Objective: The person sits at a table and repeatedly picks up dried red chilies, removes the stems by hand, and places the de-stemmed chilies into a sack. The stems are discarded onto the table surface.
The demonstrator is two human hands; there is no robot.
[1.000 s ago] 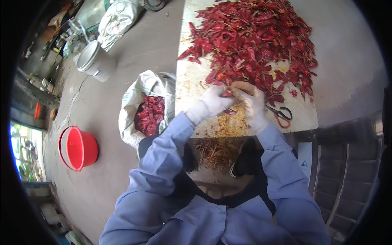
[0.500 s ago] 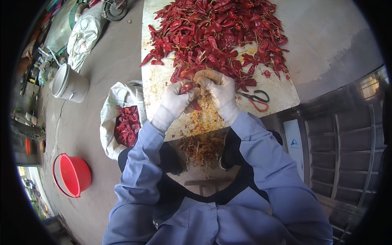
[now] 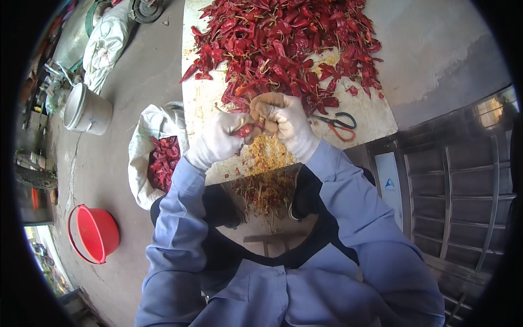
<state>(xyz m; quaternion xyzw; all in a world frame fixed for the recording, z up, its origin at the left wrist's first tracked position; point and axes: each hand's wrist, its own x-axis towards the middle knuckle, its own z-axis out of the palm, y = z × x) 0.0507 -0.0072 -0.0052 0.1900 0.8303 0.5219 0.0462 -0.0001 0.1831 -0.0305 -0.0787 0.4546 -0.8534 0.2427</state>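
Both hands wear whitish gloves with brown-stained fingertips and meet over the near part of a pale board (image 3: 210,101). My left hand (image 3: 218,139) is closed around a dried red chili pepper (image 3: 244,131), part of which shows between thumb and fingers. Close against it, my right hand (image 3: 287,121) has its fingers curled in a pinch at the pepper's other end; the fingertips partly hide it. Yellow chili seeds (image 3: 267,154) lie in a heap under the hands. Just beyond them spreads a big pile of dried red chilies (image 3: 289,46).
Scissors (image 3: 340,126) with black and orange handles lie right of my right hand. A white woven sack (image 3: 140,163) holding red chili pieces stands left of the board. Farther left are a red bucket (image 3: 106,234) and a white bucket (image 3: 98,111). Stems and seeds (image 3: 264,191) lie below the board's edge.
My left hand has turned, and the pepper end that hung below it no longer shows there. My right hand keeps its pinch. The whole view has shifted slightly.
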